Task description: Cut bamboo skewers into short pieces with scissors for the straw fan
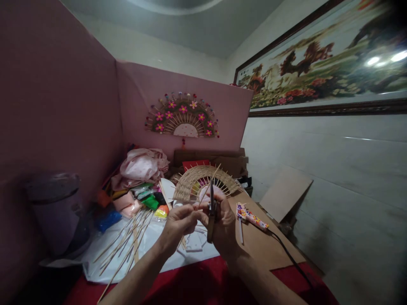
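I'm probably trimming: left hand [182, 221] pinching a thin tan wooden stick [207, 189], right hand [224, 220] gripping a dark-bladed cutter [212, 199]; the next move needs steadiness.

Right wall: wide dark-framed picture of horses and flowers [318, 63], lamp glare at its right end, mounted above pale glossy tiles [356, 169]. Below it, flat tan rectangular board [288, 192] sits tilted by the tiles. Back: upright pink panel [133, 97] carries a brown half-round fan with pink flowers [182, 109], small coloured balls round its rim. Brown flat cardboard pieces [229, 161] stacked at panel's foot. Crumpled pale-pink cloth bundle [141, 165] left of them. Far left: lavender cylindrical container [55, 216], dim.
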`<state>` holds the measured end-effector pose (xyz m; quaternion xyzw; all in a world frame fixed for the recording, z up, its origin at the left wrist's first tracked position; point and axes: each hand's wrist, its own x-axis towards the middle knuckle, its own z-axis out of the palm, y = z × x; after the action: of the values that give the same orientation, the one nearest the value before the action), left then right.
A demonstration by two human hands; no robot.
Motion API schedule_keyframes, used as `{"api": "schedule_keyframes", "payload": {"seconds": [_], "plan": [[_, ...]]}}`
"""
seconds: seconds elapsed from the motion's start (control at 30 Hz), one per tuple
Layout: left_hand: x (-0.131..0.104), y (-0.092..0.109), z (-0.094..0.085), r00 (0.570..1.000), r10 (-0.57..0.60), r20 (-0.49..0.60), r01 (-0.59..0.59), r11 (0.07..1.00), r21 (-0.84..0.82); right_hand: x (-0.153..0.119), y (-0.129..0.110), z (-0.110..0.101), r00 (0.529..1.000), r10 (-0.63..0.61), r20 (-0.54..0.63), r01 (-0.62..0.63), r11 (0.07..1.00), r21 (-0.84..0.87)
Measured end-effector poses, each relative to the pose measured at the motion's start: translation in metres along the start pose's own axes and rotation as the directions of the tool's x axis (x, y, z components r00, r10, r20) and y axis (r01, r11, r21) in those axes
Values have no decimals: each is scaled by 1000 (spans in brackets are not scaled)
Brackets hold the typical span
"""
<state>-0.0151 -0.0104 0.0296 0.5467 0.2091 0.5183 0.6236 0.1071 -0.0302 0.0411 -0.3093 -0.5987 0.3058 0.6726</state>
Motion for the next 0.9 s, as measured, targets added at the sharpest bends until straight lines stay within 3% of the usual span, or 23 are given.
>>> {"api": "schedule_keyframes", "payload": {"seconds": [0.17,0.33,0.57,0.73,0.9], "plan": [[-9,10,-1,997,-70,41,70,998,-2,5,0,2,995,9,98,-21,993,119],[-8,9,-1,994,-113,9,113,993,-36,10,4,2,994,46,95,-61,986,156],[-7,-6,-6,991,55,-125,-35,987,156,7,-1,10,999,40,3,-40,998,48],[-11,-12,-9,944,294,-150,-197,866,459,8,-7,14,997,39,-71,-41,999,-20],[-12,-12,-7,947,298,-122,-207,853,479,8,-6,14,998,26,-51,-28,998,-57]]}}
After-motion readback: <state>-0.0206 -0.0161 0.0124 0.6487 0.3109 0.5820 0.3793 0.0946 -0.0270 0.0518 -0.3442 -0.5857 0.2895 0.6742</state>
